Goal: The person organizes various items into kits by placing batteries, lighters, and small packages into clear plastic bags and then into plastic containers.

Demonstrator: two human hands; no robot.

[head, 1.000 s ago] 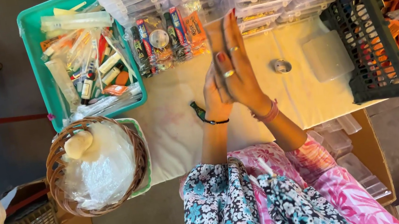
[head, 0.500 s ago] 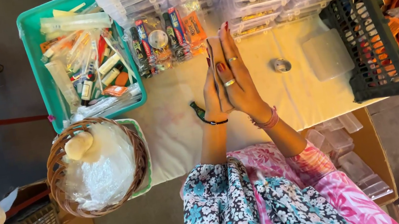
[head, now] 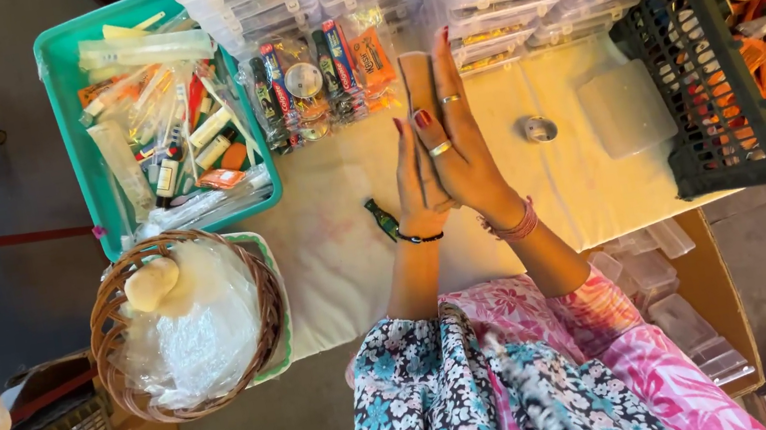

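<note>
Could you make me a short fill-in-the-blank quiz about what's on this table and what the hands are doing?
1. The left hand and right hand are pressed ____.
2. The tray of small packets is coloured ____.
3. The wicker basket is lined with clear ____.
4. The crate beside the right hand is ____.

Missing words: together; green; plastic; black

Woven wicker basket [head: 106,327], glossy teal plastic tray [head: 66,111], matt cream cloth [head: 346,241]
</note>
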